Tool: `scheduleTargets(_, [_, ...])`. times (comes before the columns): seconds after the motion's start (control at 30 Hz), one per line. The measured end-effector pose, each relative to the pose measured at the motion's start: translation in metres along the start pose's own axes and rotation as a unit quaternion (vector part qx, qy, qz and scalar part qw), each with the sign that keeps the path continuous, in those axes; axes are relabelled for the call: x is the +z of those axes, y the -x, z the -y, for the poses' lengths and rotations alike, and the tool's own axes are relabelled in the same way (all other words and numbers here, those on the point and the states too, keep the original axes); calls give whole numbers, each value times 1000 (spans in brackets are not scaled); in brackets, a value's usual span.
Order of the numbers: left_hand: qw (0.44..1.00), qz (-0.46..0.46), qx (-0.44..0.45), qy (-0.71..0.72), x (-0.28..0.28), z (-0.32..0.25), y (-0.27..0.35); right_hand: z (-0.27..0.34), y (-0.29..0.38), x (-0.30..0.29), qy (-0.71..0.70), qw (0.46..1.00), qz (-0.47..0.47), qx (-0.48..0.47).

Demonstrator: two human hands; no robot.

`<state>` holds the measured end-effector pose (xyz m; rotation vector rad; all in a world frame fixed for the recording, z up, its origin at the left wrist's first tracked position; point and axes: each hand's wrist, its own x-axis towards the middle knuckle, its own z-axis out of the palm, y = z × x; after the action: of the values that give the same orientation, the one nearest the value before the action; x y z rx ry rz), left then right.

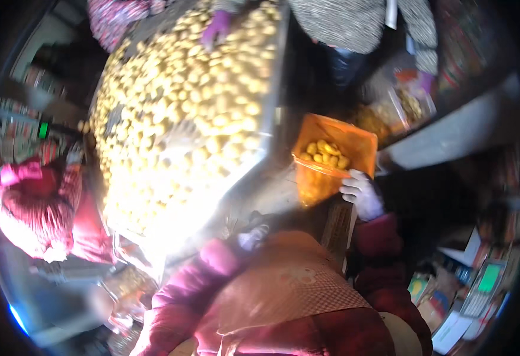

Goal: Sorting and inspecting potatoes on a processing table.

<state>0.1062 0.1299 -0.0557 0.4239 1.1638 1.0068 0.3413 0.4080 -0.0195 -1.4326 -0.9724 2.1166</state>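
Note:
My right hand (361, 195), in a pale glove, has its fingers on the near rim of an orange plastic basket (362, 142). Inside the basket lie several yellow, potato-like round pieces (324, 153). My left hand (253, 236), gloved too and blurred, is low in front of my apron, near the near edge of the big table; its fingers and anything in them cannot be made out. A large heap of small, pale yellow, potato-like pieces (184, 102) covers the metal-edged table (274, 102) at the left, washed out by glare at its near end.
Across the table, a co-worker's purple-gloved hand (215, 29) rests on the heap. Another person in pink (42, 200) is at the left side. A clear container (409, 104) stands beyond the basket. A scale with a green display (484, 285) is at the lower right.

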Motion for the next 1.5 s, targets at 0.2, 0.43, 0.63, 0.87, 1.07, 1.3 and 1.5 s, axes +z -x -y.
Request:
scheduleTargets(0.2, [839,-268,256,-398,-9,-69,70,8,-24,201,335,754,110,-554])
scheduleTargets(0.43, [736,-362,191,-539,-65,-85,92,2,-88,273,636,590,-38,-496])
scheduleTargets(0.63, [701,-233,248,-627,-67,-128,30,-11,-90,271,634,533,-65,-556])
scheduleTargets(0.87, [658,-141,330,-662,-78,-144,-42,6,-77,270,556,597,-47,-577])
scheduleTargets(1.07, [749,-179,230,-594,-52,-220,-56,-6,-84,250,549,601,-90,-574])
scheduleTargets(1.3, [664,-78,221,-710,-79,-223,-81,31,-70,273,559,279,-114,-772])
scheduleTargets(1.5, [642,-93,307,-696,-111,-240,-20,45,-84,275,557,258,-134,-778])
